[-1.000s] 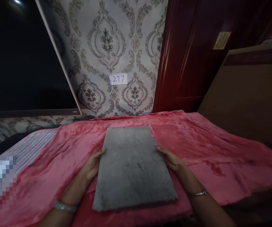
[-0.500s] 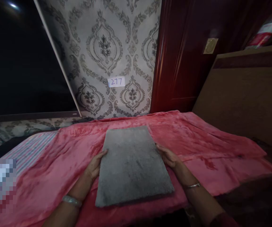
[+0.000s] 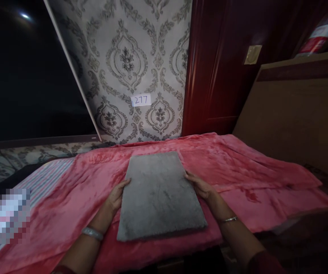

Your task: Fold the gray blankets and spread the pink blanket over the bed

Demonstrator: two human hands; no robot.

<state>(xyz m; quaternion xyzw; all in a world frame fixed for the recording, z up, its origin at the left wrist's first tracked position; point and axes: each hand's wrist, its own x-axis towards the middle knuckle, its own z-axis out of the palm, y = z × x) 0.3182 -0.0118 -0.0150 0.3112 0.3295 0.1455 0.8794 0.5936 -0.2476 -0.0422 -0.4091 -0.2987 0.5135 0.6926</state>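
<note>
A flat, rectangular grey plush pad is in front of me, over the pink blanket. Its short pile shows faint darker creases, and its near edge looks slightly thick. My left hand grips the pad's left side, thumb on the upper face and the other fingers hidden at the edge. On the opposite side my right hand holds it the same way, a little higher up. Whether the pad rests fully on the blanket or is slightly raised, I cannot tell.
Left of the blanket lies a striped cloth, partly behind a pixelated patch. A dark screen stands at the back left. The patterned wall bears a paper label reading 277. At right, a bottle is above a large brown board.
The pad's near edge sits slightly higher in the picture, and both hands still grip its sides. The whole view has shifted a little.
</note>
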